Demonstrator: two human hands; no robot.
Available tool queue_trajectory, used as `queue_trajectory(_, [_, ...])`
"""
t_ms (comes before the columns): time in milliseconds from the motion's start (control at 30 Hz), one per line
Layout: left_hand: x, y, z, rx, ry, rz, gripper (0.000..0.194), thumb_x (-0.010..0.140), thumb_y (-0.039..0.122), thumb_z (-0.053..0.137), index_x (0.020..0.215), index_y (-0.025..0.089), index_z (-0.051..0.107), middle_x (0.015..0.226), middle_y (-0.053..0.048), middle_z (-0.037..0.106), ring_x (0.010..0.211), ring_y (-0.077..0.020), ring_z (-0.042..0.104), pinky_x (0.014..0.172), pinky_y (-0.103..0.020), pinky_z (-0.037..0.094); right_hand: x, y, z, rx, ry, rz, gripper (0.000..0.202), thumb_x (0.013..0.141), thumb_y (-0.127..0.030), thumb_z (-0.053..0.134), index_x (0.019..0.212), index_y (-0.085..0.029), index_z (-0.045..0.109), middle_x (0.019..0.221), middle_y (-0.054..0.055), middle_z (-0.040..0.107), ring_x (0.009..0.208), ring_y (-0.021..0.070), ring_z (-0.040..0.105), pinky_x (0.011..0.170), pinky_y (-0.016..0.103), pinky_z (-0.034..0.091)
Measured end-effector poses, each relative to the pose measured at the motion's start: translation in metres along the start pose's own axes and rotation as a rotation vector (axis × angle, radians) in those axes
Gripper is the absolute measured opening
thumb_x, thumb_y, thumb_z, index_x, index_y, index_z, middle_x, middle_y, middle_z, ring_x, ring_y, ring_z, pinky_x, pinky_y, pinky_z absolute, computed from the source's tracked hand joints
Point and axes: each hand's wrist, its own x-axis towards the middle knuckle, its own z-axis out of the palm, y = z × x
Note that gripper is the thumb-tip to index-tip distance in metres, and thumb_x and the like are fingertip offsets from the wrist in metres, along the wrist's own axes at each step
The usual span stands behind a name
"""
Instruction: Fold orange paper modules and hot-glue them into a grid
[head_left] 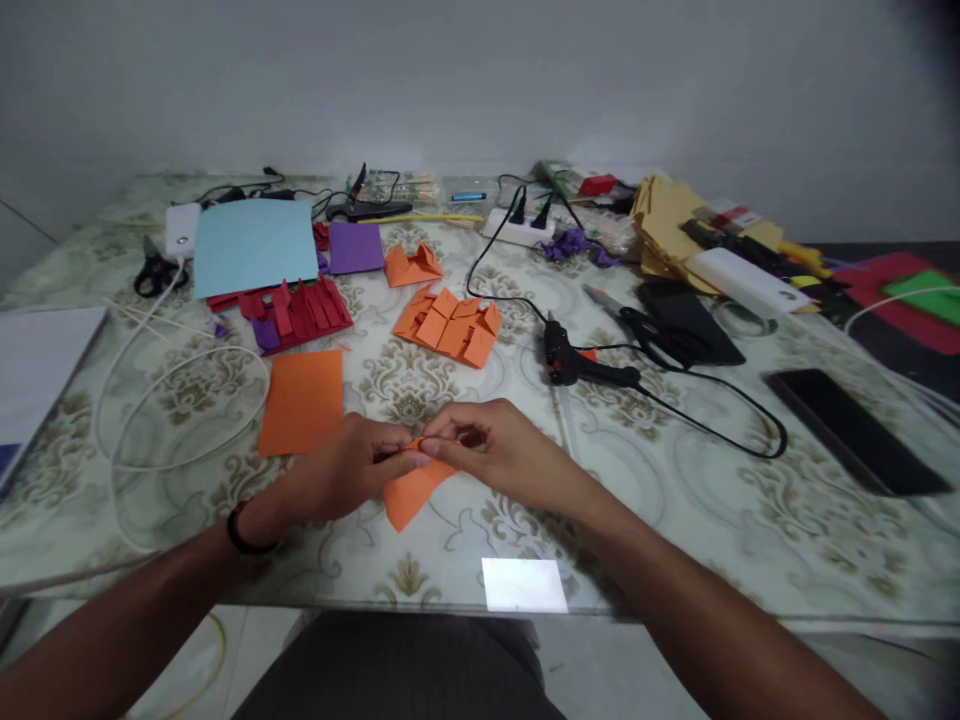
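Between my two hands is a sheet of orange paper (410, 497), pinched along its upper edge, with a loose corner pointing down toward me. My left hand (364, 455) grips it from the left with thumb and fingers. From the right, my right hand (487, 440) pinches the same edge, thumb tips almost meeting. A flat stack of orange paper (300, 400) lies just beyond my left hand. Farther back sit folded orange paper pieces (448, 328) and a smaller folded orange piece (412, 263).
A black glue gun (581, 362) with its cord lies right of centre, beside scissors (660, 335) and a phone (855, 430). Red folded paper (300, 315), light blue sheets (256, 245) and purple paper (356, 247) are back left. A white cable (187, 465) loops at left.
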Motion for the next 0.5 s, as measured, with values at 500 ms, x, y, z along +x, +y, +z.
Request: queue_trajectory(500, [-0.001, 0.01, -0.017, 0.047, 0.095, 0.031, 0.048, 0.096, 0.041, 0.058, 0.06, 0.02, 0.036, 0.057, 0.006, 0.026, 0.053, -0.0094, 0.025, 0.049, -0.026, 0.018, 0.0, -0.007, -0.031, -0.038, 0.052, 0.036, 0.026, 0.09, -0.04, 0.075, 0.078, -0.017, 0.075, 0.064, 0.0, 0.066, 0.058, 0.0124, 0.053, 0.056, 0.026, 0.039])
